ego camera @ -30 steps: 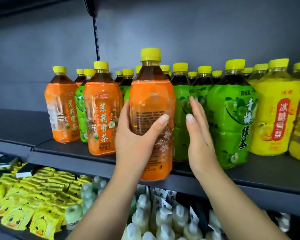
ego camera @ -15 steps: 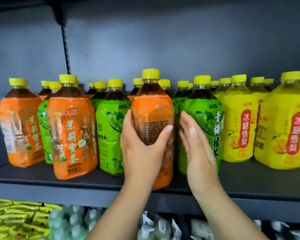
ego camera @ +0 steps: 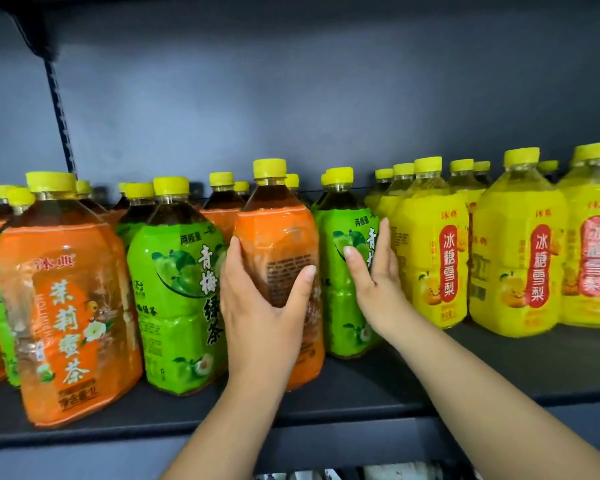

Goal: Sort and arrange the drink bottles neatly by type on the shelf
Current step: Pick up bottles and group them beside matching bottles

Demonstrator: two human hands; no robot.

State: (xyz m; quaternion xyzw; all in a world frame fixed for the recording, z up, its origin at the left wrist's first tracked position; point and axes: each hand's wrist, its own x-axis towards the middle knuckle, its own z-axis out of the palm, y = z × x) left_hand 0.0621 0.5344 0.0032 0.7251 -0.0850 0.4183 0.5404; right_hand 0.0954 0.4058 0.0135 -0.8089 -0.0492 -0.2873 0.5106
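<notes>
Your left hand (ego camera: pixel 257 306) wraps the orange bottle (ego camera: pixel 278 244): thumb curled across the printed back label, fingers round its left side, a full firm grasp. The bottle is clear plastic with faceted shoulders, a glossy, wrinkled orange shrink sleeve, dark tea showing at the neck and a ribbed yellow cap. It stands upright near the front of the shelf (ego camera: pixel 499 368), a matte dark grey board, between two green-sleeved bottles; whether its base bears on the board you cannot tell from this angle. Your right hand (ego camera: pixel 374 275) is flat, fingers straight and together, laid against the green bottle (ego camera: pixel 340 306) just right of it, holding nothing. At left stand a second green bottle (ego camera: pixel 181 289) and a front orange bottle (ego camera: pixel 66 306), same shape and caps. Yellow bottles (ego camera: pixel 520 265) with red oval labels fill the right end, their liquid pale. A perforated upright rail (ego camera: pixel 61 126) runs up the smooth grey back panel. Against half a second ago: the orange bottle sat lower, its base overhanging the shelf's front lip; it is now farther in. Your right hand has shifted from the green bottle's left face to its right part, fingertips close to the nearest yellow sleeve.
</notes>
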